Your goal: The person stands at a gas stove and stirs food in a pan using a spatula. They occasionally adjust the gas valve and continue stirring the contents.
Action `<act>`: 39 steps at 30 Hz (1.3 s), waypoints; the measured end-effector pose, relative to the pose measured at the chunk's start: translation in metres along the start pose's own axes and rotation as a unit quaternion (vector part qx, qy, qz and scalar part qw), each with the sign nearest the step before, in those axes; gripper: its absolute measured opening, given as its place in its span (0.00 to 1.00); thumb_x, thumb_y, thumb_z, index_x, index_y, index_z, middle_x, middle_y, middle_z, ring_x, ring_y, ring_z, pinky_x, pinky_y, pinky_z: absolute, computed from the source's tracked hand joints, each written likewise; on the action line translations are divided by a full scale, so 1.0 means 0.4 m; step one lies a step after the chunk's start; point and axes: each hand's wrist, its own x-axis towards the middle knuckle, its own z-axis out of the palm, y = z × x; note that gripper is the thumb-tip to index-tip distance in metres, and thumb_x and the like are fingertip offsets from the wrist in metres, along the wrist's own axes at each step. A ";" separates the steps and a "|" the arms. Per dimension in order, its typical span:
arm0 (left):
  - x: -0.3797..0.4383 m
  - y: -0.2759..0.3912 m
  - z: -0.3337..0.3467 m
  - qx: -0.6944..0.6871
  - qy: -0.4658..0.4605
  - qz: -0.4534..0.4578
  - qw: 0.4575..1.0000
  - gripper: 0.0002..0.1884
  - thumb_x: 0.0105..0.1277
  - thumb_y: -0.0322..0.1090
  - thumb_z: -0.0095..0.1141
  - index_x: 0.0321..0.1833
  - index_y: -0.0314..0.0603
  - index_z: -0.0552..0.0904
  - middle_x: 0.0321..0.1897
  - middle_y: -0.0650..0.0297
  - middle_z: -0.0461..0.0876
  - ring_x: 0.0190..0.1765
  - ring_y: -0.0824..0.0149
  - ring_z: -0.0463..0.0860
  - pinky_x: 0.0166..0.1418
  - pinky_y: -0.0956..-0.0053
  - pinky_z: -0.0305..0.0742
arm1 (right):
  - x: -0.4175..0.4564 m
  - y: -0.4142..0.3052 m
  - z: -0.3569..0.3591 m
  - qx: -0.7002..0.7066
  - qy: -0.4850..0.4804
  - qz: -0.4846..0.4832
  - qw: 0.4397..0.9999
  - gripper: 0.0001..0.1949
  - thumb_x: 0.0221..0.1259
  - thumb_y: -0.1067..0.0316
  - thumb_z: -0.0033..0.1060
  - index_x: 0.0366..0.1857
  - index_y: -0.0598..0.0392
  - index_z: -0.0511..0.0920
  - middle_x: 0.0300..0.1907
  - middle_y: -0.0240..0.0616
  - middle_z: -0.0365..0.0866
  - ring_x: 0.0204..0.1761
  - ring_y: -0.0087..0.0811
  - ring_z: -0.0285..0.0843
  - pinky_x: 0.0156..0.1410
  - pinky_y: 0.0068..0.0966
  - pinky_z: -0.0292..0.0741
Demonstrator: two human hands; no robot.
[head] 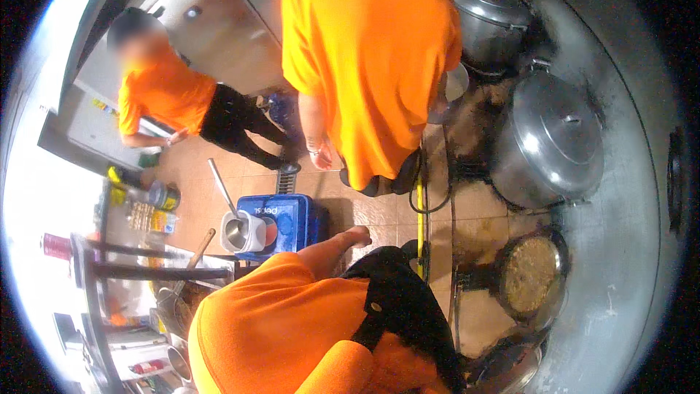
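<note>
My left hand (359, 236) hangs by my dark trousers (404, 279), above the tiled floor, its fingers loosely curled with nothing visible in them. Beyond it is a blue Pepsi crate (284, 230). A white plastic container (252, 232) stands at the crate's near corner, with a long-handled metal ladle (224, 189) leaning in it. My right sleeve (342, 364) and part of the forearm show at the bottom, but the right hand is out of view. On the right before me, a wide pan (528, 273) of pale brown food sits over a burner.
Large lidded metal pots (558, 137) stand along the right wall. A co-worker in orange (372, 65) stands close ahead; another person (167, 87) is farther left. A yellow pipe (420, 224) and a black hose (437, 208) run beside the burners. A rack (158, 271) with cookware is at left.
</note>
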 end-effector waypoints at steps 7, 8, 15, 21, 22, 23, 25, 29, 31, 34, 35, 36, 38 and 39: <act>0.006 -0.063 0.002 0.218 -0.013 0.190 0.957 0.16 0.60 0.44 0.51 0.37 0.40 0.86 0.41 0.47 0.85 0.47 0.47 0.83 0.51 0.57 0.78 | 0.021 0.009 -0.002 0.041 0.001 0.000 0.999 0.21 0.44 0.48 0.67 0.33 0.57 0.84 0.28 0.44 0.83 0.27 0.39 0.80 0.34 0.36 0.75; -0.022 -0.163 0.026 0.115 -0.021 0.172 0.978 0.16 0.60 0.44 0.52 0.39 0.41 0.87 0.41 0.49 0.85 0.45 0.48 0.84 0.49 0.57 0.79 | 0.029 0.036 -0.012 0.052 -0.007 0.003 0.999 0.22 0.44 0.47 0.67 0.33 0.57 0.84 0.29 0.44 0.84 0.28 0.39 0.80 0.35 0.36 0.75; -0.136 -0.075 -0.030 0.038 -0.102 0.088 0.990 0.13 0.66 0.40 0.51 0.48 0.47 0.83 0.38 0.56 0.83 0.37 0.61 0.82 0.36 0.61 0.78 | 0.080 -0.016 -0.105 0.059 -0.002 0.237 0.970 0.27 0.44 0.41 0.68 0.34 0.58 0.85 0.33 0.47 0.86 0.31 0.43 0.84 0.39 0.37 0.79; 0.003 -0.117 -0.091 -0.418 -0.300 0.023 0.857 0.14 0.67 0.40 0.48 0.50 0.45 0.80 0.31 0.63 0.82 0.22 0.67 0.77 0.19 0.70 0.70 | 0.005 0.198 0.070 -0.048 -0.178 0.155 0.971 0.09 0.55 0.65 0.60 0.20 0.57 0.77 0.13 0.34 0.70 0.14 0.28 0.70 0.18 0.32 0.65; 0.008 -0.106 -0.103 -0.521 -0.351 -0.032 0.777 0.14 0.68 0.40 0.47 0.51 0.45 0.80 0.30 0.63 0.82 0.21 0.68 0.77 0.18 0.72 0.69 | -0.018 0.199 0.110 -0.016 -0.192 0.174 0.966 0.09 0.54 0.66 0.60 0.19 0.57 0.76 0.13 0.35 0.70 0.15 0.29 0.70 0.18 0.32 0.65; 0.001 -0.097 -0.102 -0.455 -0.296 -0.009 0.840 0.14 0.68 0.40 0.46 0.50 0.45 0.80 0.31 0.64 0.82 0.22 0.67 0.77 0.19 0.71 0.70 | -0.036 0.182 0.142 0.010 -0.206 0.190 0.960 0.09 0.53 0.67 0.59 0.18 0.57 0.75 0.13 0.35 0.70 0.15 0.29 0.70 0.18 0.32 0.66; -0.083 -0.067 -0.074 -0.321 -0.174 0.028 0.930 0.13 0.69 0.40 0.45 0.48 0.45 0.80 0.32 0.64 0.81 0.25 0.67 0.78 0.20 0.70 0.70 | -0.096 0.069 0.209 0.216 -0.172 0.314 0.908 0.08 0.53 0.70 0.56 0.17 0.56 0.73 0.14 0.38 0.70 0.15 0.30 0.69 0.19 0.31 0.65; -0.049 -0.011 -0.062 -0.221 -0.173 0.042 0.959 0.12 0.68 0.36 0.45 0.49 0.43 0.79 0.36 0.61 0.82 0.31 0.65 0.80 0.26 0.70 0.73 | -0.156 0.072 0.335 0.522 -0.207 0.390 0.730 0.09 0.57 0.74 0.53 0.20 0.54 0.67 0.15 0.37 0.66 0.14 0.31 0.63 0.19 0.30 0.63; -0.023 -0.067 -0.067 -0.153 -0.179 0.088 0.968 0.12 0.68 0.36 0.47 0.49 0.41 0.78 0.37 0.61 0.82 0.32 0.65 0.80 0.29 0.71 0.74 | -0.178 -0.032 0.366 0.607 -0.235 0.406 0.642 0.10 0.59 0.75 0.51 0.21 0.54 0.65 0.16 0.35 0.63 0.16 0.29 0.61 0.20 0.28 0.62; -0.049 0.005 -0.070 -0.299 -0.195 0.022 0.934 0.13 0.67 0.35 0.51 0.52 0.39 0.77 0.37 0.62 0.81 0.33 0.67 0.79 0.31 0.74 0.73 | -0.145 -0.043 0.420 0.700 -0.201 0.424 0.538 0.11 0.61 0.75 0.50 0.23 0.53 0.63 0.17 0.34 0.62 0.18 0.26 0.61 0.21 0.26 0.61; -0.059 0.010 -0.070 -0.349 -0.197 -0.006 0.916 0.14 0.67 0.35 0.53 0.53 0.39 0.77 0.38 0.62 0.81 0.33 0.68 0.79 0.32 0.75 0.73 | -0.136 -0.057 0.427 0.739 -0.189 0.420 0.491 0.11 0.62 0.76 0.50 0.23 0.52 0.62 0.17 0.33 0.61 0.18 0.25 0.61 0.21 0.25 0.61; -0.058 0.024 -0.072 -0.395 -0.199 -0.033 0.896 0.15 0.67 0.34 0.54 0.54 0.38 0.77 0.38 0.63 0.81 0.34 0.69 0.79 0.33 0.76 0.73 | -0.124 -0.053 0.419 0.738 -0.186 0.410 0.502 0.10 0.62 0.75 0.50 0.24 0.52 0.62 0.18 0.32 0.61 0.19 0.25 0.61 0.21 0.24 0.60; -0.055 -0.076 -0.096 -0.304 -0.177 0.082 0.932 0.14 0.66 0.34 0.55 0.52 0.36 0.77 0.37 0.62 0.81 0.34 0.67 0.79 0.33 0.73 0.74 | -0.115 -0.133 0.361 0.729 -0.214 0.394 0.516 0.10 0.63 0.75 0.50 0.25 0.51 0.62 0.20 0.31 0.62 0.20 0.23 0.61 0.21 0.23 0.59; -0.046 -0.109 -0.112 -0.253 -0.170 0.143 0.942 0.14 0.65 0.33 0.56 0.52 0.35 0.77 0.37 0.61 0.81 0.34 0.66 0.79 0.33 0.72 0.74 | -0.117 -0.134 0.331 0.746 -0.247 0.386 0.484 0.10 0.65 0.74 0.50 0.26 0.51 0.61 0.21 0.29 0.62 0.20 0.22 0.61 0.22 0.20 0.59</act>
